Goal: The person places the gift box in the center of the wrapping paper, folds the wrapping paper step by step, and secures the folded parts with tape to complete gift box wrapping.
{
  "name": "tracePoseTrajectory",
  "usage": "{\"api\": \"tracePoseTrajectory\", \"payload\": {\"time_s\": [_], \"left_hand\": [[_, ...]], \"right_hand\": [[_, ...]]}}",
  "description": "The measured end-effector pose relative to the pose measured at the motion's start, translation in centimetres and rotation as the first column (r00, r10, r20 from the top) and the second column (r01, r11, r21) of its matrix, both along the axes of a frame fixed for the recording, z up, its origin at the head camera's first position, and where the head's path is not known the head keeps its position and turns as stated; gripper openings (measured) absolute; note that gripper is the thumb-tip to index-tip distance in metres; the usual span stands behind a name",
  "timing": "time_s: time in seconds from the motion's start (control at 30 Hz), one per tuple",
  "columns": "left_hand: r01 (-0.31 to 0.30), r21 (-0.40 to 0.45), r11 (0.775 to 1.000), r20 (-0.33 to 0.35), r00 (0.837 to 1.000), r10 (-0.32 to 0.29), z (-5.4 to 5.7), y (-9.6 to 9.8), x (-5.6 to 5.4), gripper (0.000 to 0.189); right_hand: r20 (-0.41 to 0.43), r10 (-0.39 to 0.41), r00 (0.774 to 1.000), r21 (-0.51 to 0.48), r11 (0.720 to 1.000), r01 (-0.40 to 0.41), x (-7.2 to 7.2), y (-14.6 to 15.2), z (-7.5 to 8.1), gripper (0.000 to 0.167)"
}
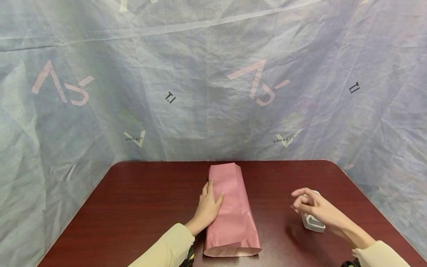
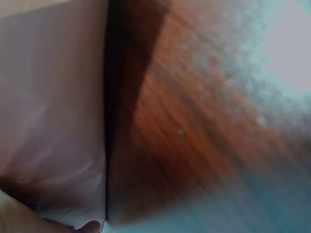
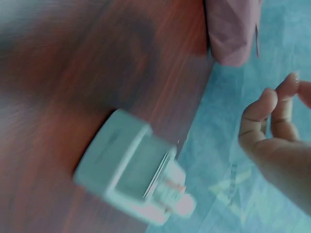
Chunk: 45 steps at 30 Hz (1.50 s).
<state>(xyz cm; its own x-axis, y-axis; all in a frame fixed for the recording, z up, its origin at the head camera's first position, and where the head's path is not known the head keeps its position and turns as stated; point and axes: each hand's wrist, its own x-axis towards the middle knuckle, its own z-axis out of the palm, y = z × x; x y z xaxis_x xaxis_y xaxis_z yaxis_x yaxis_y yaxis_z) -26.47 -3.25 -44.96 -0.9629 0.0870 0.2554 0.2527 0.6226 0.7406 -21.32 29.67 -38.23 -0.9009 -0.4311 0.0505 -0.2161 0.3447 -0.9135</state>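
Observation:
A long pink paper sleeve (image 1: 230, 207), folded over along its length, lies on the table with its open end toward me. My left hand (image 1: 207, 207) rests on its left side, thumb on top and fingers along the edge. In the left wrist view, part of that hand shows at the bottom corner against the creased paper (image 2: 53, 111). To the right, my right hand (image 1: 323, 211) hovers with loosely bent fingers and nothing visible in them. Partly behind it sits a small pale grey tape dispenser (image 1: 313, 225), seen apart from the fingers in the right wrist view.
The dark red wooden table (image 1: 146, 200) has rounded far corners. A grey-blue sheet (image 1: 186, 122) with printed marks hangs behind it and along both sides.

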Motion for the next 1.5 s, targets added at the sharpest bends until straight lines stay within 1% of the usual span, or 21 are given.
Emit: {"api": "tracePoseTrajectory", "payload": {"time_s": [0.07, 0.1, 0.23, 0.33, 0.43, 0.6, 0.7, 0.8, 0.9, 1.0, 1.1, 1.2, 1.33, 1.43, 1.5], "left_hand": [[0.002, 0.0, 1.0, 0.007, 1.0, -0.002, 0.0, 0.0, 0.0, 0.065], [0.003, 0.0, 1.0, 0.016, 1.0, -0.003, 0.0, 0.0, 0.0, 0.066], [0.007, -0.006, 1.0, 0.028, 1.0, -0.007, -0.1, -0.1, 0.0, 0.066], [0.005, -0.016, 1.0, 0.021, 1.0, -0.004, -0.2, -0.2, 0.0, 0.066], [-0.001, -0.023, 1.0, 0.02, 1.0, 0.001, -0.3, -0.3, 0.0, 0.067], [-0.016, -0.018, 1.0, 0.018, 1.0, 0.017, -0.1, -0.2, 0.1, 0.066], [-0.025, -0.015, 1.0, 0.015, 1.0, 0.025, 0.0, 0.0, 0.2, 0.066], [-0.027, -0.015, 1.0, 0.025, 0.999, 0.028, 0.1, 0.1, 0.2, 0.066], [-0.027, -0.017, 0.999, 0.02, 0.999, 0.028, 0.1, 0.1, 0.3, 0.066], [-0.024, -0.016, 1.0, 0.022, 0.999, 0.024, 0.1, 0.0, 0.3, 0.066], [-0.021, -0.012, 1.0, 0.022, 1.0, 0.021, 0.1, 0.0, 0.2, 0.066], [-0.018, -0.013, 1.0, 0.029, 0.999, 0.018, 0.0, 0.0, 0.1, 0.066], [-0.014, -0.014, 1.0, 0.032, 0.999, 0.015, 0.0, 0.1, 0.0, 0.066], [-0.016, -0.016, 1.0, 0.032, 0.999, 0.016, 0.1, 0.1, 0.0, 0.067], [-0.017, -0.018, 1.0, 0.029, 0.999, 0.017, 0.1, 0.1, 0.0, 0.067]], "right_hand": [[-0.062, 0.055, 0.997, -0.031, 0.998, -0.057, -1.0, -1.4, -0.2, 0.024], [-0.08, 0.074, 0.994, -0.042, 0.996, -0.078, -1.6, -2.0, -0.3, 0.024], [-0.15, 0.166, 0.975, -0.037, 0.984, -0.174, -3.7, -4.5, -0.7, 0.027], [-0.155, 0.233, 0.96, -0.028, 0.97, -0.24, -5.2, -6.3, -0.9, 0.03], [-0.14, 0.278, 0.95, 0.0, 0.96, -0.281, -6.6, -8.2, -1.0, 0.033], [-0.131, 0.32, 0.938, 0.112, 0.945, -0.306, -8.0, -11.2, -0.8, 0.035], [-0.155, 0.341, 0.927, 0.197, 0.931, -0.309, -8.5, -12.4, -0.9, 0.033], [-0.208, 0.36, 0.91, 0.271, 0.915, -0.299, -8.8, -13.2, -1.1, 0.028], [-0.229, 0.36, 0.904, 0.324, 0.904, -0.278, -9.0, -13.7, -1.1, 0.03], [-0.236, 0.352, 0.906, 0.372, 0.894, -0.25, -9.2, -14.0, -1.0, 0.031], [-0.237, 0.348, 0.907, 0.406, 0.884, -0.233, -9.3, -14.2, -0.9, 0.033], [-0.235, 0.355, 0.905, 0.413, 0.879, -0.238, -9.5, -14.3, -0.7, 0.033], [-0.254, 0.379, 0.89, 0.423, 0.871, -0.25, -9.7, -14.4, -0.6, 0.031], [-0.281, 0.382, 0.88, 0.466, 0.856, -0.223, -9.8, -14.4, -0.5, 0.031], [-0.304, 0.374, 0.876, 0.509, 0.841, -0.183, -9.7, -14.5, -0.5, 0.032]]}}
